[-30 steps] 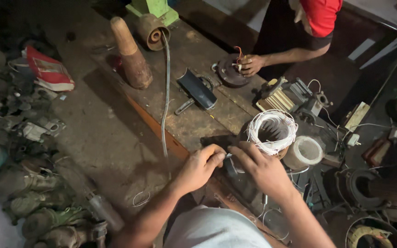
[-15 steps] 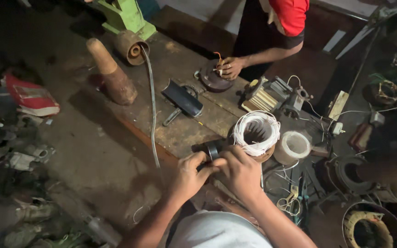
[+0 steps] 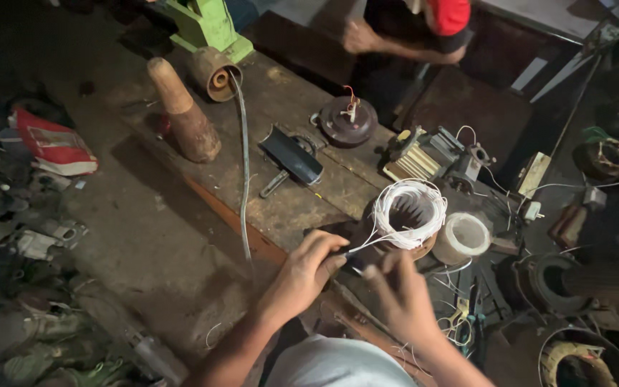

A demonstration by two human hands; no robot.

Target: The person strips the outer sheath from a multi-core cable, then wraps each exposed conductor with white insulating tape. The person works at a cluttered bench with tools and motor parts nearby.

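A long, scarred wooden workbench (image 3: 302, 193) runs diagonally through a dim workshop, carrying a green machine base (image 3: 205, 25), a tapered wooden mallet (image 3: 180, 111), a black-handled tool (image 3: 291, 154), a round dark motor cover (image 3: 349, 122) and a partly stripped motor (image 3: 431, 154). Near the bench's front edge sits a coil of white winding wire (image 3: 410, 213), looped into a thick ring around a dark, toothed core, with a roll of pale tape (image 3: 463, 238) just beside it. A single strand runs from the coil to the person's left hand (image 3: 302, 276), whose thumb and fingertips are pinched shut on the strand's end. The right hand (image 3: 402, 297) hovers just beside it, fingers half curled with the forefinger raised, holding nothing that can be made out. Half a second earlier both hands were pressed together over a small dark part at the bench edge; now they have parted and the strand is drawn out between coil and fingers. Across the bench, a co-worker in a red top (image 3: 445, 14) has lifted a hand off the motor cover.
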